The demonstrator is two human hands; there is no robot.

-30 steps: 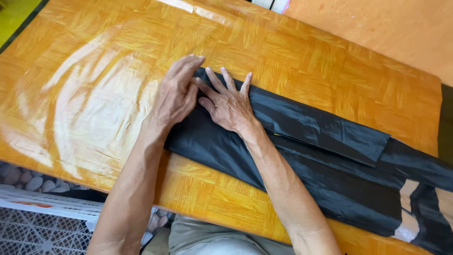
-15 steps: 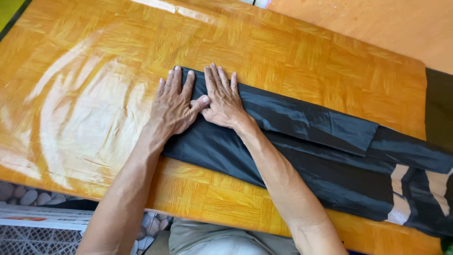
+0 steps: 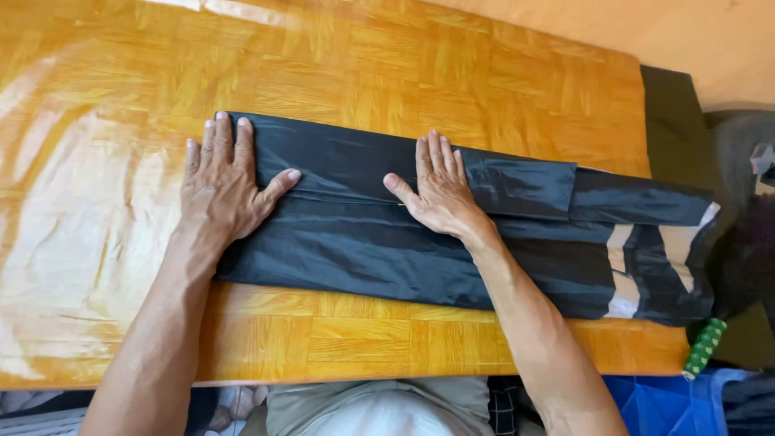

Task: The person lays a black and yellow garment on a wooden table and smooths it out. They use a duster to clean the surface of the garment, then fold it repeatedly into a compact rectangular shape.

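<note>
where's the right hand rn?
Head view: the right hand lies flat on the middle of the folded black garment, right of the left hand, on the wooden table.

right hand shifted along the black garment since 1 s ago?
Yes. The right hand has slid right along the folded black garment, away from its left end, where the left hand lies flat; the two hands were touching before.

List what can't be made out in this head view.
- Black folded garment: the parts under the left hand and right hand are covered.
- Its far end with white patches: shape unclear, lost in shadow.
- Green dotted object: mostly hidden by the wooden table edge.
</note>
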